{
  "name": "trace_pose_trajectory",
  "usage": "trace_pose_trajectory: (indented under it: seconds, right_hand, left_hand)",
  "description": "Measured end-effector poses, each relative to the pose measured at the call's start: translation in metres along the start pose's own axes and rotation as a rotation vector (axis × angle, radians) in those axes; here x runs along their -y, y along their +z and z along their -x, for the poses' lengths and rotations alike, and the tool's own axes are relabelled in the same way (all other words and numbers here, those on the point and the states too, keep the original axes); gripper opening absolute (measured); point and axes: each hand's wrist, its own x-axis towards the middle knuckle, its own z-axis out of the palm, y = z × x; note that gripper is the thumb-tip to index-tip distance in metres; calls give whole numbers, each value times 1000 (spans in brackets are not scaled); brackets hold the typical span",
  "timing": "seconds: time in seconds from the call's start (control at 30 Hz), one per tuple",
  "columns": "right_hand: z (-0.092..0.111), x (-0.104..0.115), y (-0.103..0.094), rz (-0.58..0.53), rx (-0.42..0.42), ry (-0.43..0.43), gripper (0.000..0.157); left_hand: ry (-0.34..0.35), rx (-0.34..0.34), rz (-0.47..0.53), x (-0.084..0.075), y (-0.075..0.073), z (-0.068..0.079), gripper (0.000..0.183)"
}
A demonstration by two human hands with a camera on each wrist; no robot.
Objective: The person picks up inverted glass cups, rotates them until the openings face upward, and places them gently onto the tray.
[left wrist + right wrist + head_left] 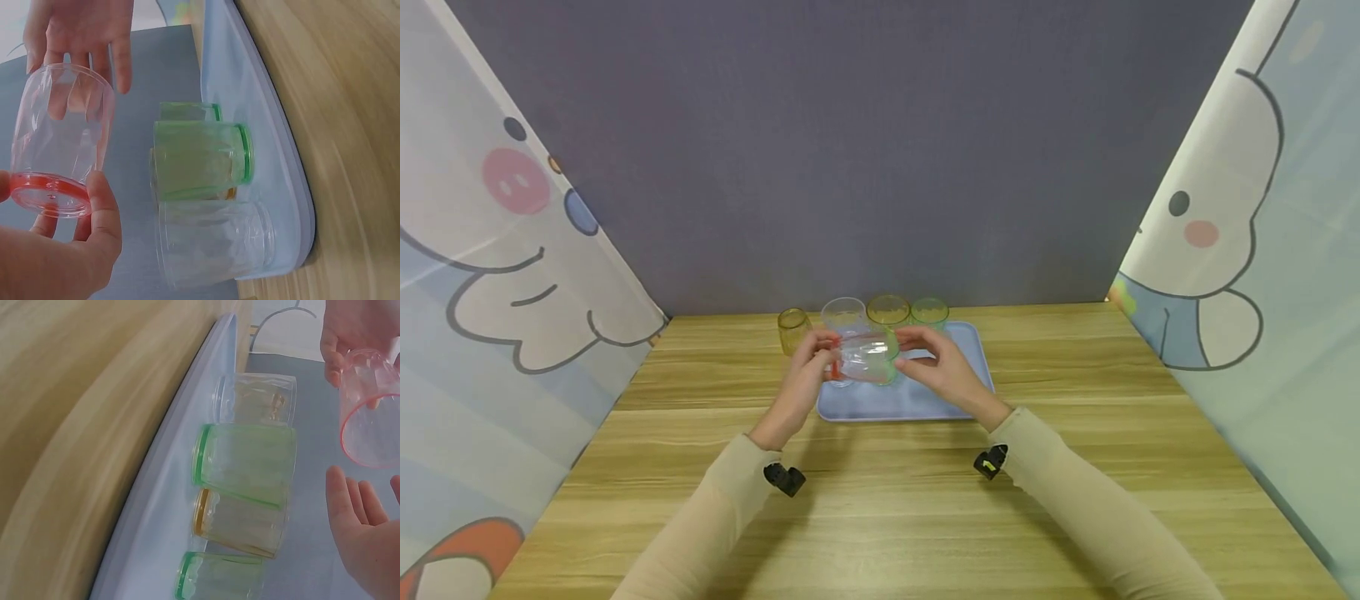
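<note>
A clear pink cup with a red base (863,357) is held on its side above the tray. My left hand (803,379) grips it at the base, thumb and fingers round the red ring, as the left wrist view shows. Close to the cup's rim is my right hand (947,373), its fingers extended. In the right wrist view a gap lies between those fingers (340,497) and the rim (342,440). Below and behind the held cup, a clear cup (215,244), a green cup (200,159), an amber cup (240,519) and a smaller green cup (225,576) stand upright on the tray.
The pale blue tray (910,407) lies on the wood-grain table (880,517), toward the grey back panel (850,150). A small amber cup (793,333) stands left of the tray. Cartoon-printed curtains (1210,192) flank both sides.
</note>
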Motion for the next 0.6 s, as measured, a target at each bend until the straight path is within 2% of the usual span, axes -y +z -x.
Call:
trace_pose_trajectory:
  seconds: [0.27, 0.6]
  right_hand:
    - [2, -2, 4, -10, 8, -40, 50]
    - [2, -7, 4, -12, 32, -2, 59]
  left_hand:
    - [-7, 29, 40, 4, 5, 0, 31]
    - [-8, 61, 66, 4, 7, 2, 33]
